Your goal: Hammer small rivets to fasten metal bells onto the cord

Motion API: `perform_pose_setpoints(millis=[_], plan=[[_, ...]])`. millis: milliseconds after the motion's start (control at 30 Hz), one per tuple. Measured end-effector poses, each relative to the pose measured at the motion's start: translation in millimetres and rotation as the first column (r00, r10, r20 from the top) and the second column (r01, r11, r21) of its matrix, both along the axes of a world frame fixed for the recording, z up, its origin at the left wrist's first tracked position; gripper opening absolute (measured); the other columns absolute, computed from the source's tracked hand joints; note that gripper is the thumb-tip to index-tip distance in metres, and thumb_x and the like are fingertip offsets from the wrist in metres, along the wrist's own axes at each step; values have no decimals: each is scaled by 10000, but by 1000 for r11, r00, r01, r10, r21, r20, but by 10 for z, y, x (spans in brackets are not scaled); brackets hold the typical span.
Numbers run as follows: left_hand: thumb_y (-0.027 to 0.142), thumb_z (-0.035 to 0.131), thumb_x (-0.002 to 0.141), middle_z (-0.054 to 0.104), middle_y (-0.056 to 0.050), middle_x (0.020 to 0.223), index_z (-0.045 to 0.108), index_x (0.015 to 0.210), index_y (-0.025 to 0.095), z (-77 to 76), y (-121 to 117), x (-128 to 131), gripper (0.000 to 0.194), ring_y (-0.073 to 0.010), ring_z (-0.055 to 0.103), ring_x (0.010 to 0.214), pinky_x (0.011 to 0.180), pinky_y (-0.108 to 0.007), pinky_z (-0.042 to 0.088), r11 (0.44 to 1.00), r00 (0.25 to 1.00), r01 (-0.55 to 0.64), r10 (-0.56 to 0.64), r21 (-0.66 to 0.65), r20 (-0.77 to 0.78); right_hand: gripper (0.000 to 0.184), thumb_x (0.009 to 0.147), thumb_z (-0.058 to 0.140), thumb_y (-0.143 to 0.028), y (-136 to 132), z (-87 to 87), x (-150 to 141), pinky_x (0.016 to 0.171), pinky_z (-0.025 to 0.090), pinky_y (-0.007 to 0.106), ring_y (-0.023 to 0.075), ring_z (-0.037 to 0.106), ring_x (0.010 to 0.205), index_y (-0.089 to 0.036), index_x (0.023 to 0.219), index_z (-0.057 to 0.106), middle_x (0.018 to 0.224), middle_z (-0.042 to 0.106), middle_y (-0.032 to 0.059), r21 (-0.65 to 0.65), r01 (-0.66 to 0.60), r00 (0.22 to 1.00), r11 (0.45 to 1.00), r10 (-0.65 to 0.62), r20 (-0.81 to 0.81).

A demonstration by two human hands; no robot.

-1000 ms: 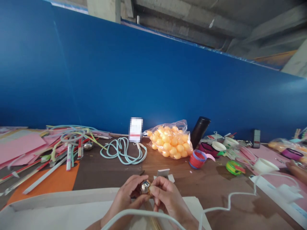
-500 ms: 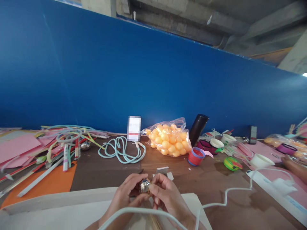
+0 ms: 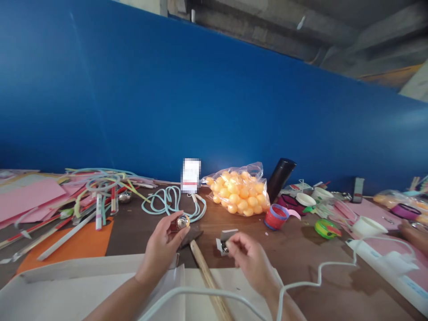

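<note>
My left hand (image 3: 163, 245) pinches a shiny silver ball (image 3: 183, 221) between thumb and fingers, lifted above the table. Fingertips of my right hand (image 3: 249, 258) are pressed together at the edge of a small open box (image 3: 220, 246) with little dark metallic pieces inside. Whatever those fingertips hold is hidden. Between my hands lies a hammer (image 3: 205, 267), its wooden handle pointing toward me and its dark head partly behind my left hand.
A pale cable (image 3: 319, 272) loops across the foreground. Farther back stand a bag of orange balls (image 3: 239, 196), a red cup (image 3: 276, 217), a black cylinder (image 3: 281, 178) and a green tape measure (image 3: 326, 228). Another person's hand (image 3: 414, 234) shows at far right.
My hands have moved apart. The left carries the silver ball to the left, while the right has let go of it and reached to the small box. The hammer is now uncovered.
</note>
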State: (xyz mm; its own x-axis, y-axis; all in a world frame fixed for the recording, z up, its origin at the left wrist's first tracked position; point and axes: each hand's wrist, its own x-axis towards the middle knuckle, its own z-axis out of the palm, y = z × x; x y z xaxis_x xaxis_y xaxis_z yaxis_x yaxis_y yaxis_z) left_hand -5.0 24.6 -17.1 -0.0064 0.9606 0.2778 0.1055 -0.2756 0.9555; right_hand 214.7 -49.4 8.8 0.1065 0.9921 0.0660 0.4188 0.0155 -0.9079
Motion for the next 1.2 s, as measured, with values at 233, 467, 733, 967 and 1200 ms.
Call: perform_pose_setpoints(millis=[233,467,733,967,1200], plan=[[388,600,723,629,-60,956,514,1157,182,73,94,59,488,-161,615,798,759,-297,486,998,999,37,-37,-55,4,216,625,683,-292,-145,-64,-350,558,340,228,150,559,631,-227,816,605,754,633,-6,-133,-134,860,982,182,477],[420,624,675,637,-64,887,562,1100,158,235,482,245,503,-177,623,744,690,-301,486,998,998,-50,52,-47,33,157,643,553,-182,-82,-86,-498,506,335,226,157,570,588,-195,790,604,706,653,42,-178,-64,857,982,146,494],[434,632,662,627,-44,869,532,1137,156,-2,851,99,559,-157,625,697,692,-314,511,991,976,-123,130,-48,177,83,745,517,-247,147,103,-449,341,379,180,117,522,413,-204,811,489,539,543,-42,-106,27,992,994,-40,-118],[380,635,672,625,-38,836,533,1117,142,18,820,126,515,-154,608,697,693,-312,507,998,972,60,-52,-26,231,295,847,457,-384,488,286,-721,287,344,137,46,456,402,-225,1095,473,867,589,19,165,-13,962,986,57,-268],[350,620,682,654,-44,863,528,1129,148,29,744,128,499,-160,616,733,702,-296,491,997,984,70,-61,-45,165,470,847,488,-342,488,-24,-702,357,375,150,83,481,544,-244,1299,404,935,554,46,147,-77,930,986,124,-346]])
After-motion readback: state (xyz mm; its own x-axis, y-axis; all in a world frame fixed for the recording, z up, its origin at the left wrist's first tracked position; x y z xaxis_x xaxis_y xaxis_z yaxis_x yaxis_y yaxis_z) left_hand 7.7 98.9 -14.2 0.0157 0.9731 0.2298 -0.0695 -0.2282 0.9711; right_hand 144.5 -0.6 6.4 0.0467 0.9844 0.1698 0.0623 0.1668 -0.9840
